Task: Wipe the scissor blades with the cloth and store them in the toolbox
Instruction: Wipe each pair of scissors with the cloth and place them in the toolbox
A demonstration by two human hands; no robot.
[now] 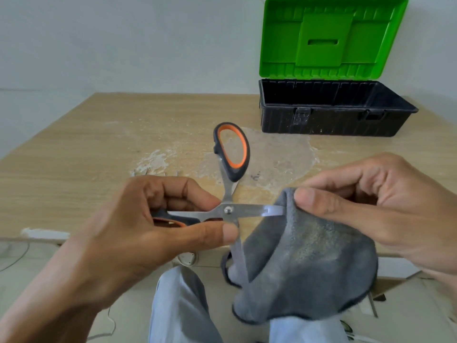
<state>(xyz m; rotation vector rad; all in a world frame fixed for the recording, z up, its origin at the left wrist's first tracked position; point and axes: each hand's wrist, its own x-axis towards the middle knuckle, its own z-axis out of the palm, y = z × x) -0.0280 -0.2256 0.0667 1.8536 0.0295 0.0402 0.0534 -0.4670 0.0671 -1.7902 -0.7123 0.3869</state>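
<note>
The scissors (231, 209), steel blades with grey and orange handles, are spread wide open over the table's front edge. My left hand (148, 224) grips them near the pivot and around the lower handle. One blade points right into the grey cloth (309, 263); the other blade points down beside the cloth. My right hand (376, 206) pinches the cloth around the tip of the right-pointing blade, which is hidden inside the fold. The toolbox (331, 115), black with a green lid standing upright and open, sits at the back right of the table and looks empty inside.
The wooden table (99, 149) has a worn, whitish patch in its middle. My legs in light trousers show below the table's front edge. A pale wall stands behind the table.
</note>
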